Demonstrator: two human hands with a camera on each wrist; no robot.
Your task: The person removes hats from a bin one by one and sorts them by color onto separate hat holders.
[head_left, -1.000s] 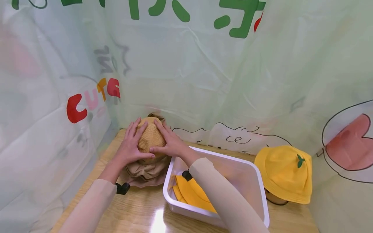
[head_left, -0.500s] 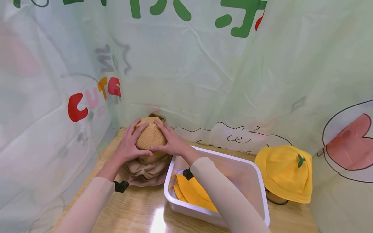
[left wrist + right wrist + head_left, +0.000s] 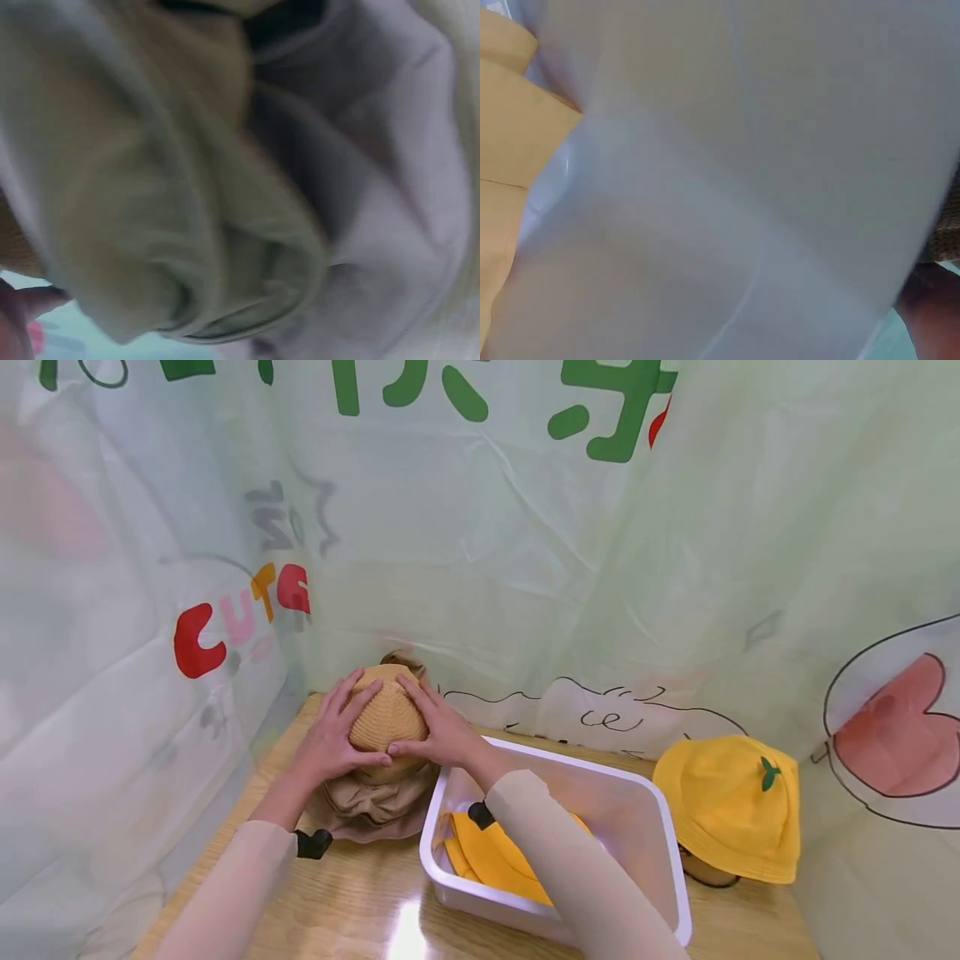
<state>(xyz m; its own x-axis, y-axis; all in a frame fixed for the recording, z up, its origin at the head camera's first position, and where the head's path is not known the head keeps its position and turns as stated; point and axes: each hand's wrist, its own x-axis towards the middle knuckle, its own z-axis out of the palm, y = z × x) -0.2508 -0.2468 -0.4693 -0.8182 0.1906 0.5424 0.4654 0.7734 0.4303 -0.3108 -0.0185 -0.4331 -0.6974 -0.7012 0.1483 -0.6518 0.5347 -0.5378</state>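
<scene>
Both hands are at the back left of the table, one on each side of a tan, ribbed knit hat (image 3: 388, 714). My left hand (image 3: 330, 735) holds its left side, fingers spread up over the crown and thumb along the front. From the other side, my right hand (image 3: 442, 731) grips it the same way, the two thumb tips close together. Under the knit hat is a pile of soft hats: a beige fabric hat (image 3: 375, 797) with a gathered brim and a pinkish-mauve brim (image 3: 367, 831) below. In the left wrist view the beige fabric (image 3: 150, 187) overlaps the mauve one (image 3: 397, 187).
A white plastic bin (image 3: 675, 860) stands right of the pile, under my right forearm, with folded yellow hats (image 3: 491, 856) inside. Further right, a yellow bucket hat (image 3: 731, 806) with a green sprout sits over a rounded brown form. Printed curtains (image 3: 465, 568) enclose the wooden table (image 3: 337, 902).
Both hands stay on the knit hat. My left thumb has slid slightly left along its front, and the hat's crown has shifted a little under the fingers.
</scene>
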